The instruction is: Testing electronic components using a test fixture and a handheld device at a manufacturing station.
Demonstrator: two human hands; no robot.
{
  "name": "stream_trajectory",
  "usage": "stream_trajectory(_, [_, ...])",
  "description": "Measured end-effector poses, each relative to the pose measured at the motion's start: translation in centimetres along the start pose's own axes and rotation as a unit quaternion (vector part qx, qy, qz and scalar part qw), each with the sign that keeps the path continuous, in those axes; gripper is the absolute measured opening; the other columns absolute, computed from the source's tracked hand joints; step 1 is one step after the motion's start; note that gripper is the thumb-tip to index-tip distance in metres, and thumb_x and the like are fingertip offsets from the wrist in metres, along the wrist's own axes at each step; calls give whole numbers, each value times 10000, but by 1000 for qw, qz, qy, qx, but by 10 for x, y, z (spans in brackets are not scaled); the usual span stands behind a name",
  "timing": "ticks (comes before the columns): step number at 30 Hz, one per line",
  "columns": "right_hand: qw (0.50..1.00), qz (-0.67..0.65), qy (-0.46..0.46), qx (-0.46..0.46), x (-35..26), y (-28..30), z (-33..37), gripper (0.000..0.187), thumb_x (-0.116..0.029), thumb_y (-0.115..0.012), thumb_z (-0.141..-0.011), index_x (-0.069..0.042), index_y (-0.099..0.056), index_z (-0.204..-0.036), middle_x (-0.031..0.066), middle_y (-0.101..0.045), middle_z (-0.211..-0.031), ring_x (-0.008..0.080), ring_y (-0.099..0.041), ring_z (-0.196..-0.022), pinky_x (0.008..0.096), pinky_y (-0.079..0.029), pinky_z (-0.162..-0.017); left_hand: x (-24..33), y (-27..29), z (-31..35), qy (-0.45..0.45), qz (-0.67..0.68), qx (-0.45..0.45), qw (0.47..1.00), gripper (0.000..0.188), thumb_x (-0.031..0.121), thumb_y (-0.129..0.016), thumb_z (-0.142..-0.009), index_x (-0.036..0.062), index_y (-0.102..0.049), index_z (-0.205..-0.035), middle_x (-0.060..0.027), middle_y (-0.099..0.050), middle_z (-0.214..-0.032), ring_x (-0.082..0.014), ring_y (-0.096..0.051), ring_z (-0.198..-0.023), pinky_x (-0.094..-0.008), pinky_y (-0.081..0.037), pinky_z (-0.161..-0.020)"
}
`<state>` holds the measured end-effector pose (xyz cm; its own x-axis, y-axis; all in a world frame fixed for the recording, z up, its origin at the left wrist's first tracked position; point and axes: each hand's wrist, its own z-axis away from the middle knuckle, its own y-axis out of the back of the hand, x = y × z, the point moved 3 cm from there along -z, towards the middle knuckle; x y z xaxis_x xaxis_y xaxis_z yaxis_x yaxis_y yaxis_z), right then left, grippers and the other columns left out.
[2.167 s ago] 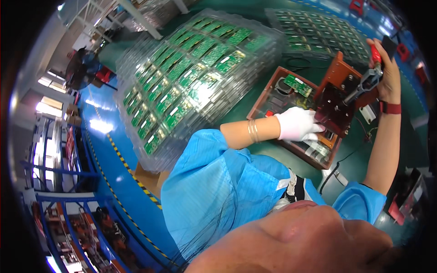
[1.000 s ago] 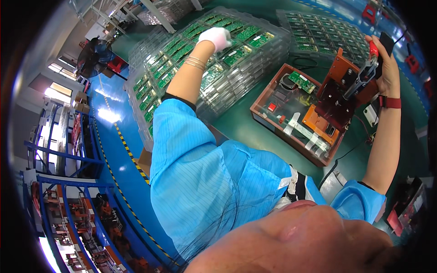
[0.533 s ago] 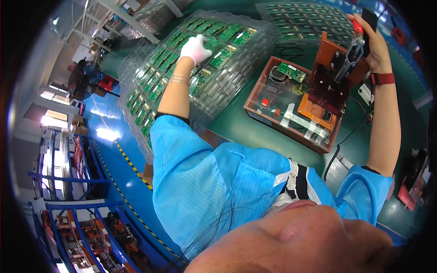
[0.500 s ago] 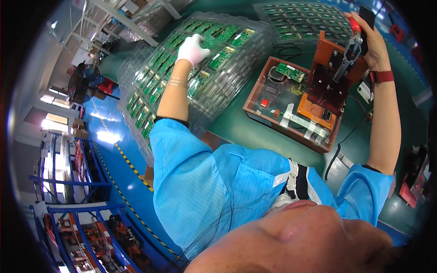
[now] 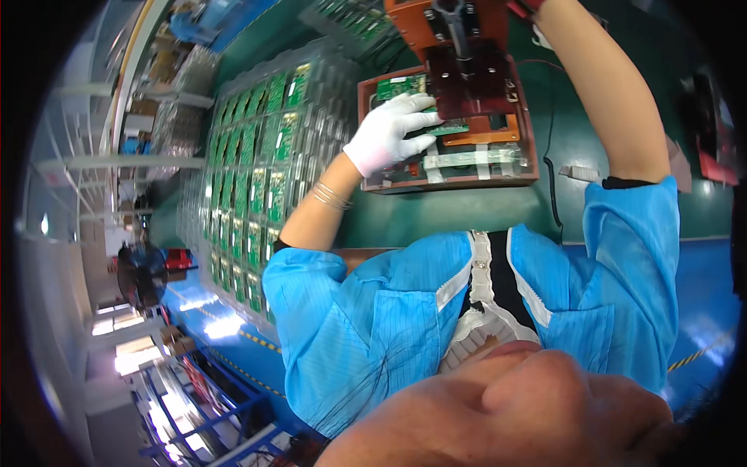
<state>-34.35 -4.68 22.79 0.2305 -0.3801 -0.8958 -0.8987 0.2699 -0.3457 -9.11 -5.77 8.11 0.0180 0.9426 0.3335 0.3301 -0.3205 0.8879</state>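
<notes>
My left hand (image 5: 391, 132), in a white glove, reaches over the box-shaped fixture (image 5: 459, 185). Its thumb and fingers close on the left end of a green circuit board (image 5: 450, 128). That board lies by the dark red press plate (image 5: 465, 86), left of the orange holder (image 5: 486, 131); its far part is partly hidden. Another green circuit board (image 5: 395, 86) sits on the fixture's far left, behind my fingers. My right forearm (image 5: 603, 89) stretches toward the top edge beside the press, and the right hand is cut off there. A metal clamp lever (image 5: 459, 35) stands above the press plate.
Left of the fixture is a stack of clear plastic trays (image 5: 315, 136) holding rows of green boards. More board trays (image 5: 354, 19) lie farther back. A black coiled cable (image 5: 551, 187) runs down the green bench (image 5: 420, 218) at right. A fan (image 5: 140, 268) stands far left.
My left hand has moved right from the tray stack to the fixture, where it holds a circuit board. The view has turned, and my right hand has passed out of the top edge.
</notes>
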Motion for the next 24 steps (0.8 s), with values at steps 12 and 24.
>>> stream_trajectory(12, [999, 17, 5, -46, -17, 11, 11, 164, -182, -694, -896, -19, -708, -891, 59, -659, -685, 113, -547, -513, 208, -423, -482, -1, -73, -51, 6, 84, -23, 996, 370, 296, -753, -804, 117, -736, -1128, -87, -666, -1206, -306, -620, -1058, -391, -505, -902])
stream_trajectory(24, [999, 21, 15, -36, -15, 11, 13, 195, -199, -706, -898, -4, -706, -892, 57, -670, -724, 104, -535, -515, 201, -425, -487, 31, -51, -47, -67, -62, -17, 996, 433, 410, -650, -872, 69, -719, -1130, -90, -681, -1199, -325, -577, -1159, -415, -456, -1003])
